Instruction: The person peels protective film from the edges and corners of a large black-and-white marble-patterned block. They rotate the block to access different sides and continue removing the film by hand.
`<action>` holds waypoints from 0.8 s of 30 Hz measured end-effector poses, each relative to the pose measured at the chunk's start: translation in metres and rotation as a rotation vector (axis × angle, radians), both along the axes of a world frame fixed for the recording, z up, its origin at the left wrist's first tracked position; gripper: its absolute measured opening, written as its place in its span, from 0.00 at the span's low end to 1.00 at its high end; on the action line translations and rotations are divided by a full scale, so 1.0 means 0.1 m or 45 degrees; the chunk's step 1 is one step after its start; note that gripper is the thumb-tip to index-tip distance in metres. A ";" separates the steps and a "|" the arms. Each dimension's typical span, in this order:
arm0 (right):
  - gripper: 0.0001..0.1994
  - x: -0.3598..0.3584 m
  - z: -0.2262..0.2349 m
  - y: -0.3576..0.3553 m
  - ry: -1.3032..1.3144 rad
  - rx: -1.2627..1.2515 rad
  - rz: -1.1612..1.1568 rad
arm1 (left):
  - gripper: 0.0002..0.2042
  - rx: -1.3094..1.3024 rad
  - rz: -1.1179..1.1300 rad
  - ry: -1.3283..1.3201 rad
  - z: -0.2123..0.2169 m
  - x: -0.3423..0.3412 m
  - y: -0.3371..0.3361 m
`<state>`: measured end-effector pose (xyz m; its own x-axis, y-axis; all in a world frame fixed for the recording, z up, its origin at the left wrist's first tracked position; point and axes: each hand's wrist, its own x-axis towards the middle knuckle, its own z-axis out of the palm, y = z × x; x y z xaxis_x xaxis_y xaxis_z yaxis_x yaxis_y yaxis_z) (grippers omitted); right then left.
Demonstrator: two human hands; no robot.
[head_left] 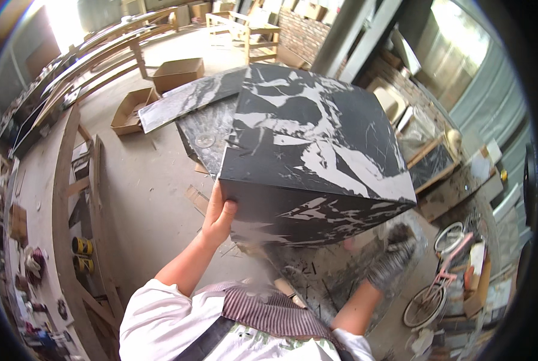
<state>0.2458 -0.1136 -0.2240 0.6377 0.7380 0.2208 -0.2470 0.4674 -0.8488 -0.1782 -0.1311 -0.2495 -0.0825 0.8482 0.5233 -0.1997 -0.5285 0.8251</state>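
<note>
Centrally, one large black slab (308,129) with white veining, square-cornered, held up and tilted, its near edge facing the person.

Left hand (219,216): bare, clamped on the slab's near left corner, fingers wrapped over the edge, thumb along the side.

Right hand (391,260): in a grey glove, blurred, under the slab's near right edge; whether it grips or only props the slab, I cannot tell.

Beneath the slab: a dark speckled surface (212,129) with a small clear round disc (204,141) lying on it, beside the slab's left edge.

Beyond the slab's far left corner: a second long black-and-white slab (188,99) lying flat, and two open cardboard boxes (177,73) on the dusty floor (151,180).

Left of the slab, well apart: curved wooden frames (64,180) and two yellow-and-black cans (81,245).

Right of the slab, lower: a pink bicycle (440,277) with white tyres, standing among clutter.

Below the slab: the person's white shirt (160,325) and striped apron (269,313).
</note>
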 end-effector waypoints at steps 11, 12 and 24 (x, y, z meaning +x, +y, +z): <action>0.13 -0.87 0.71 -0.70 -1.104 -0.303 0.806 | 0.34 0.357 0.331 0.234 1.06 0.22 -0.42; 0.12 -0.86 0.67 -0.72 -1.074 -0.277 0.843 | 0.33 0.466 0.318 0.486 1.21 0.16 -0.39; 0.12 -1.08 0.91 -1.16 -0.841 -0.225 0.771 | 0.33 0.557 0.022 1.813 2.05 -0.21 0.11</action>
<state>0.1373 -0.2298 -0.1332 -0.0860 0.9631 0.2550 0.1541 0.2657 -0.9516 -0.1997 -0.1197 -0.0445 0.6958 0.6108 0.3779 0.6265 -0.7734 0.0965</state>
